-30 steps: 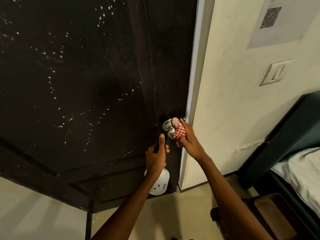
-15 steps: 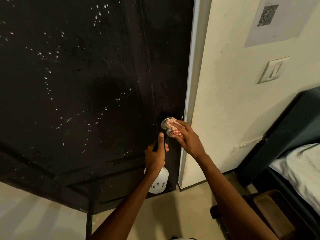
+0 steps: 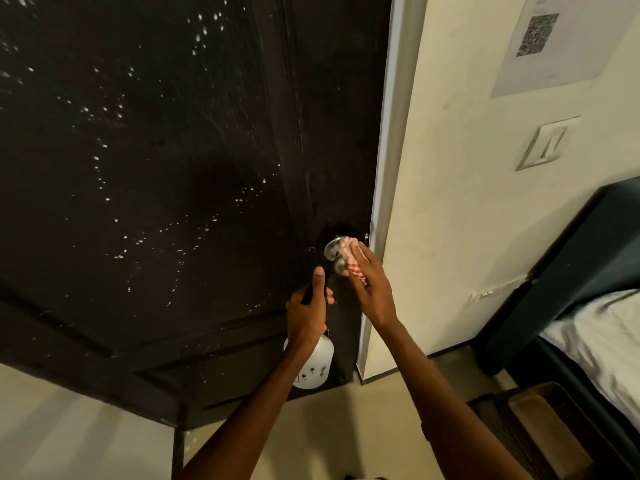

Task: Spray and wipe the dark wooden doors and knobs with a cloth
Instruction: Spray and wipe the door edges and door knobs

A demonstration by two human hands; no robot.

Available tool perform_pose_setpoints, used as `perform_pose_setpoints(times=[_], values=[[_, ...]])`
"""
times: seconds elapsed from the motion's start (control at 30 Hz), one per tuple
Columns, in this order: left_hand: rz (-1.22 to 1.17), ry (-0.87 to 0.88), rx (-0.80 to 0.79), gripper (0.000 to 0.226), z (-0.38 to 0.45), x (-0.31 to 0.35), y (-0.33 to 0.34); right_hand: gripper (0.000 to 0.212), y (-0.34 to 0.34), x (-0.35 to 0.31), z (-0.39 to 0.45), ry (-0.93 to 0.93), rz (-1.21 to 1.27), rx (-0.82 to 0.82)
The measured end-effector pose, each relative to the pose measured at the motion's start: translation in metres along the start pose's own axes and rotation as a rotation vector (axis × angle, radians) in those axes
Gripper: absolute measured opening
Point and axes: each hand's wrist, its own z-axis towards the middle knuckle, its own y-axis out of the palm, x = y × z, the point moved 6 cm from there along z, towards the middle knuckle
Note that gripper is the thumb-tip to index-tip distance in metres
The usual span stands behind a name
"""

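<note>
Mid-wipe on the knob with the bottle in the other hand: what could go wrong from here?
1. The spray droplets dotting the dark door are unwiped; they may dry into spots.
2. The left hand grips the spray bottle close to the door; an accidental squeeze could re-wet it.
3. The right hand presses the checked cloth on only one side of the knob; the far side may get missed.
</note>
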Motion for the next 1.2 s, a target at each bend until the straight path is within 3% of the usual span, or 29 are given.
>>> perform_pose_setpoints(times=[0.13, 0.2, 0.37, 0.47, 0.67, 0.73, 0.8, 0.87, 1.1, 1.2], values=[[0.027, -0.008, -0.010, 0.064, -0.001, 0.001, 0.005, 0.049, -0.001, -0.004, 0.008, -0.187, -0.265, -0.097], [0.038, -0.001, -0.020, 0.069, -0.003, 0.004, 0.008, 0.051, -0.004, -0.002, 0.007, -0.169, -0.285, -0.098], [0.040, 0.006, -0.030, 0.063, -0.009, 0.010, 0.012, 0.047, 0.002, 0.005, -0.011, 0.221, 0.183, 0.035], [0.090, -0.025, -0.020, 0.059, -0.010, 0.011, 0.006, 0.046, 0.010, -0.002, -0.016, 0.361, 0.399, 0.093], [0.061, -0.033, 0.024, 0.100, -0.011, 0.002, -0.004, 0.045, 0.030, -0.008, -0.031, 0.587, 0.728, 0.192], [0.057, -0.068, 0.031, 0.104, -0.012, -0.001, -0.006, 0.053, 0.040, -0.005, -0.035, 0.656, 0.789, 0.184], [0.032, -0.065, 0.039, 0.078, -0.015, 0.002, -0.008, 0.054, 0.050, -0.005, -0.040, 0.735, 0.874, 0.158], [0.037, -0.071, 0.049, 0.073, -0.016, 0.001, -0.010, 0.051, 0.057, -0.002, -0.047, 0.802, 0.915, 0.158], [0.048, -0.086, 0.059, 0.092, -0.022, 0.002, -0.016, 0.045, 0.074, -0.002, -0.057, 0.863, 0.952, 0.139], [0.027, -0.066, 0.061, 0.094, -0.023, 0.003, -0.020, 0.064, 0.064, -0.002, -0.059, 0.815, 0.946, 0.235]])
